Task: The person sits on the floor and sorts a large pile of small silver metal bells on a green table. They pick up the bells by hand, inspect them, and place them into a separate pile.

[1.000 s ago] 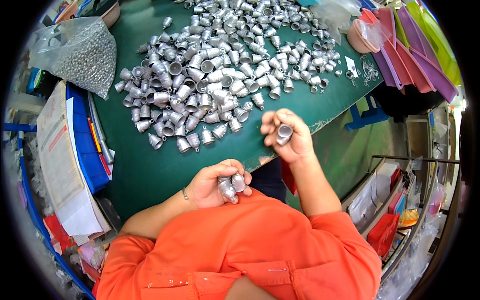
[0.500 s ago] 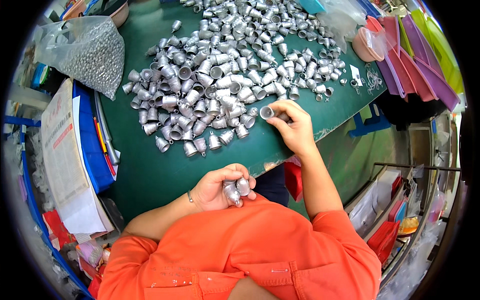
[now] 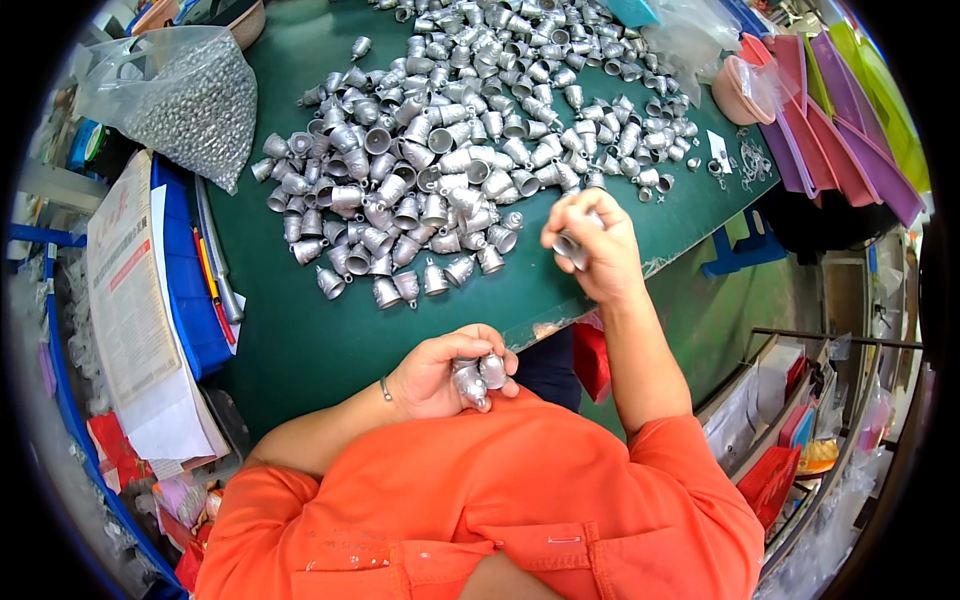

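Observation:
My left hand (image 3: 432, 372) is close to my chest, its fingers curled around silver metal bells (image 3: 469, 383); at least two show, and the palm hides any others. Over the table's near edge, my right hand (image 3: 612, 250) is closed round another silver bell (image 3: 569, 252), mostly covered by the fingers. To the left of that hand and beyond it spreads a big heap of similar silver bells (image 3: 440, 141), lying at all angles, many with a small loop on top. A few lie at the heap's near edge, such as an upright bell (image 3: 434, 278).
The green table (image 3: 310, 365) has a worn near edge. At the left are a clear bag of small silver beads (image 3: 195, 105), a blue tray (image 3: 195, 320) and newspaper (image 3: 125, 270). A pink tub (image 3: 738, 95), small metal rings (image 3: 752, 160) and colourful plastic bins (image 3: 815, 120) are at the right.
My right hand has moved slightly right and turned, so the bell's open mouth no longer faces up at me. My left hand keeps its bells. The whole view has shifted slightly.

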The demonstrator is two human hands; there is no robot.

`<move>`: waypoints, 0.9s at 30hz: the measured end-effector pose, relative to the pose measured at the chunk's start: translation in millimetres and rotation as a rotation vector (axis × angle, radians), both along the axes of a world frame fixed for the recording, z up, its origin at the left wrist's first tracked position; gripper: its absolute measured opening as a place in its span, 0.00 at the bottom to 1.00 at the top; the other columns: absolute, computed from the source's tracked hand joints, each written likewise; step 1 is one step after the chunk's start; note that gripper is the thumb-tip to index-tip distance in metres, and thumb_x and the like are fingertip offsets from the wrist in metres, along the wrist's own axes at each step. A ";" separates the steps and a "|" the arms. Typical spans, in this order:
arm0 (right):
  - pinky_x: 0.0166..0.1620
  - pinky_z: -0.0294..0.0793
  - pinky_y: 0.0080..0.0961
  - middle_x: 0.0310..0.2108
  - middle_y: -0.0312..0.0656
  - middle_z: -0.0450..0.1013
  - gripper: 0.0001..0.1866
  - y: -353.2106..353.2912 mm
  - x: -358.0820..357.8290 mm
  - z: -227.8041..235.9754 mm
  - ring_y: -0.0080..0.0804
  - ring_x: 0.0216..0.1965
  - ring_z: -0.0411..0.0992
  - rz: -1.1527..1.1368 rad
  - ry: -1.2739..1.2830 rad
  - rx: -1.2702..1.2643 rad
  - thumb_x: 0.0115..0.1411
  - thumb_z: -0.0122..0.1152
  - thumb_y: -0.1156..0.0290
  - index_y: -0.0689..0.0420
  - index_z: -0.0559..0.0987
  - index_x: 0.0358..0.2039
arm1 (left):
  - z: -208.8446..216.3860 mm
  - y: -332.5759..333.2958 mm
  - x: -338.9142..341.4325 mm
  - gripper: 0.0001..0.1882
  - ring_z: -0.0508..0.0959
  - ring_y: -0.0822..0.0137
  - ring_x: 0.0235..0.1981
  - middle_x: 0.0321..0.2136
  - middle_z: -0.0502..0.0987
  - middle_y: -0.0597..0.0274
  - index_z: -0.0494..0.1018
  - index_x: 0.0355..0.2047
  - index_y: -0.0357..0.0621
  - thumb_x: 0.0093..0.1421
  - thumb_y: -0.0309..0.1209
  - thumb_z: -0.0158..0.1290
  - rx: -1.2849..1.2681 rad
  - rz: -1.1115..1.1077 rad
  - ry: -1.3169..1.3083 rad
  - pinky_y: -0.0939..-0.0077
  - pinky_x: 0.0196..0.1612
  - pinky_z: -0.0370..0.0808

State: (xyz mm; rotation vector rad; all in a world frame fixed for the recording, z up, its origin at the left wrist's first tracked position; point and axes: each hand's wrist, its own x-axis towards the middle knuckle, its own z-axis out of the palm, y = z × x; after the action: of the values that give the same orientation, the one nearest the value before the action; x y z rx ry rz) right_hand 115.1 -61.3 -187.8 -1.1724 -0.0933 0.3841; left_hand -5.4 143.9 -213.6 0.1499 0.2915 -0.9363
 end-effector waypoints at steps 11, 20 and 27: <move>0.31 0.72 0.25 0.27 0.42 0.76 0.10 5.9 5.9 2.3 0.29 0.25 0.73 0.054 -0.365 -0.888 0.53 0.61 0.69 0.60 0.78 0.33 | -1.5 0.7 0.1 0.09 0.77 0.53 0.37 0.35 0.70 0.48 0.68 0.35 0.38 0.59 0.30 0.43 -0.016 0.011 -0.013 0.69 0.24 0.78; 0.20 0.64 0.16 0.31 0.50 0.68 0.12 -19.7 -21.3 -23.3 0.31 0.27 0.65 0.336 0.089 0.704 0.59 0.53 0.70 0.60 0.72 0.42 | 4.2 0.1 -0.1 0.09 0.77 0.53 0.35 0.35 0.70 0.49 0.69 0.33 0.39 0.58 0.31 0.44 0.032 0.007 -0.006 0.70 0.23 0.77; 0.23 0.67 0.21 0.42 0.49 0.67 0.13 -6.5 -53.3 -29.1 0.38 0.38 0.69 0.196 0.314 0.835 0.57 0.51 0.70 0.57 0.73 0.42 | 38.7 -11.1 15.3 0.06 0.76 0.61 0.33 0.33 0.68 0.55 0.66 0.32 0.42 0.59 0.31 0.46 0.374 0.498 -0.401 0.77 0.22 0.77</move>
State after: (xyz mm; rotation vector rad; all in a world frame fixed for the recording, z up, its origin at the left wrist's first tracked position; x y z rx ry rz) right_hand 61.8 -67.8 -216.9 -0.2719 -0.0819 0.6204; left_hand 9.9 132.7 -174.9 0.5741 0.1177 -0.3365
